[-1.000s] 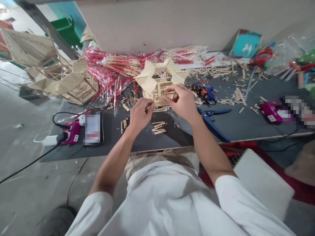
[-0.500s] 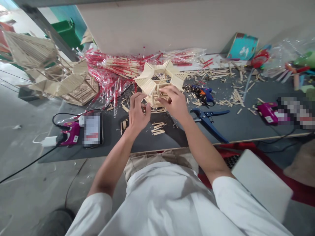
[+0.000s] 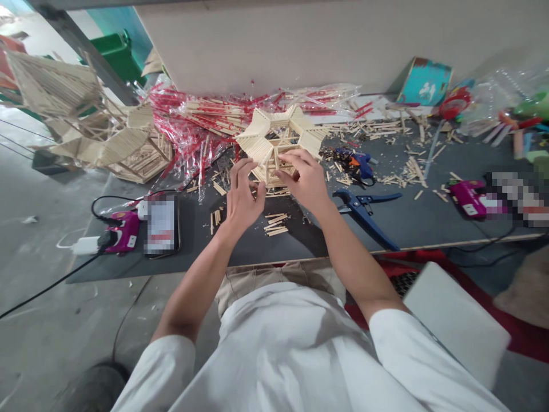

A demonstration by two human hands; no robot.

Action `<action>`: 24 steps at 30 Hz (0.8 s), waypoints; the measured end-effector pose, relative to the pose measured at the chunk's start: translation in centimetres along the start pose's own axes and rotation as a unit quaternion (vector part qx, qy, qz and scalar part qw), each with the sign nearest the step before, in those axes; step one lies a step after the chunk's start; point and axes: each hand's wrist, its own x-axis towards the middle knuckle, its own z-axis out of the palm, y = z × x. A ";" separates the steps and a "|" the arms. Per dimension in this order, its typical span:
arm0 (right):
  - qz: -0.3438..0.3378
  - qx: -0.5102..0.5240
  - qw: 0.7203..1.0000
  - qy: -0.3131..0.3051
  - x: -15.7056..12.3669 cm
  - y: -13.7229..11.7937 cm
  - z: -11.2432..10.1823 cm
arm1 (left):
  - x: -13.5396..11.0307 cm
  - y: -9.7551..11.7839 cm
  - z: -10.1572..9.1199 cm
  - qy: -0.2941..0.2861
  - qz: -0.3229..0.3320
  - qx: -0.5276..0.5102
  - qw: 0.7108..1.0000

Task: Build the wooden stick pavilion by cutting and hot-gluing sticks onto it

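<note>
A small model built from pale wooden sticks, with star-like roof panels, stands on the dark table. My left hand reaches up to its near left corner, fingers curled and touching the frame. My right hand covers the near front of the model, fingertips pinched on its lower sticks; whether a loose stick is between them is hidden. A little heap of cut sticks lies just below both hands.
Blue cutting pliers lie right of my right hand, a blue glue gun behind them. Packs of chopsticks in red-printed plastic pile at the back. Larger stick models stand left. A phone and pink chargers lie left.
My left hand rose from the table up to the model's left corner. My right hand shifted slightly left and lower on the model's front.
</note>
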 end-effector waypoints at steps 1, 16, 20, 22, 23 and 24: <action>0.003 0.005 1.000 0.000 0.0 0.0 0.0 | 0.0 0.0 0.0 -0.004 -0.001 0.001 1.000; 0.005 0.011 1.000 0.000 0.2 0.0 0.0 | 0.0 -0.1 0.1 -0.017 0.002 -0.005 1.000; -0.002 0.019 1.000 0.003 0.2 0.0 -0.2 | 0.0 -0.1 0.0 -0.019 0.000 0.000 1.000; -0.001 0.026 1.000 -0.003 0.2 0.0 -0.2 | 0.0 -0.1 0.0 -0.022 -0.005 0.003 1.000; 0.001 0.027 1.000 -0.008 0.2 0.1 -0.2 | 0.0 -0.1 0.0 -0.024 -0.007 0.004 1.000; 0.004 0.027 1.000 -0.013 0.2 0.1 -0.3 | 0.0 -0.1 -0.1 -0.024 -0.009 0.005 1.000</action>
